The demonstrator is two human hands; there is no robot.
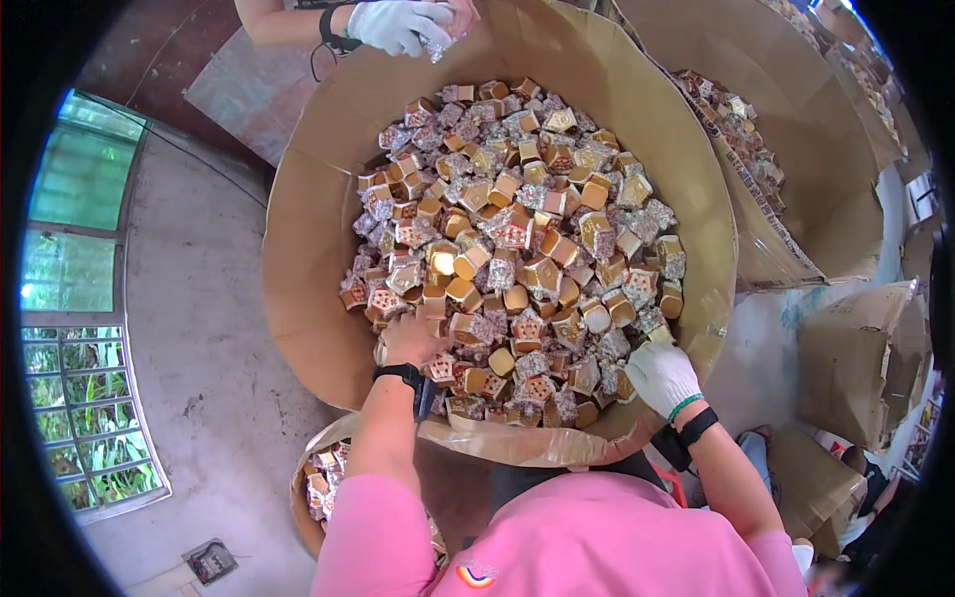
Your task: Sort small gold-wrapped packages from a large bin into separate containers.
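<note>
A big round bin with brown cardboard walls point(308, 259) is heaped with several small gold cups and crumpled silver foil wrappers point(517, 249). My left hand point(408, 338) is bare with a black wristband. It lies palm down on the near left of the heap, its fingers curled in among the cups. My right hand point(662, 378) wears a white glove with green and black bands at the wrist. It rests curled on the near right of the heap, close to the rim. Both hands' fingertips are hidden, so their hold is unclear.
Another person's white-gloved hand point(398, 25) holds a foil piece at the bin's far rim. A second cardboard bin point(796, 129) with similar cups stands at the right. A smaller container of cups point(323, 483) sits at my lower left. Folded cartons point(856, 358) lie at the right, and a green window point(80, 298) at the left.
</note>
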